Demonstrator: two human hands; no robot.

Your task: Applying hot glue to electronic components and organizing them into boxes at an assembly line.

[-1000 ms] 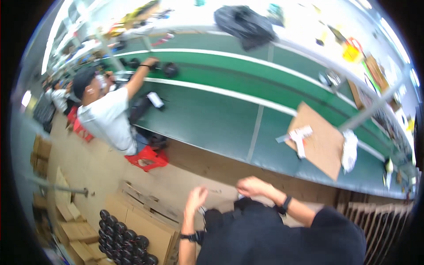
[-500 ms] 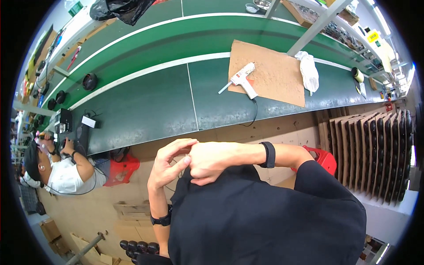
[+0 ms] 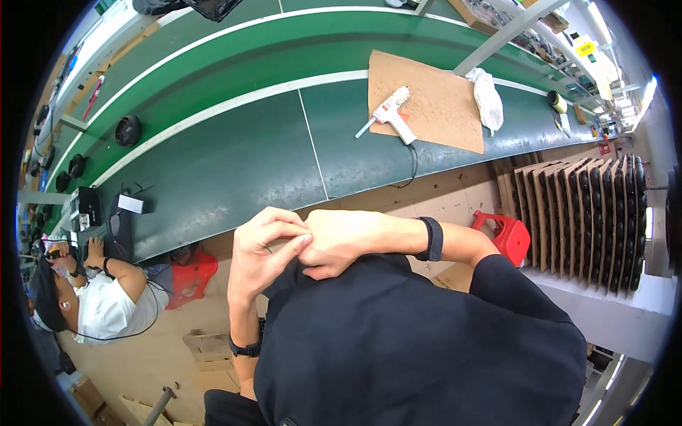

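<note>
In front of my chest, in the head view, both hands meet. My left hand comes up from the lower left, thumb and fingertips pinched together against the near side of my right hand. Whatever lies in that pinch, if anything, is too small to make out. My right hand reaches in from the right with its back up and fingers curled under. Its palm and most of its fingers are hidden. Beyond them on the green bench a white glue gun with a glue stick lies on a cardboard sheet.
A white cloth and a tape roll lie to the right. Black round parts sit on the green belt. Red stools and racked cardboard dividers stand right. A seated co-worker works at left.
My left thumb and fingers have drawn together into a pinch at the right hand. The view has shifted a little, so the bench and glue gun appear slightly higher.
</note>
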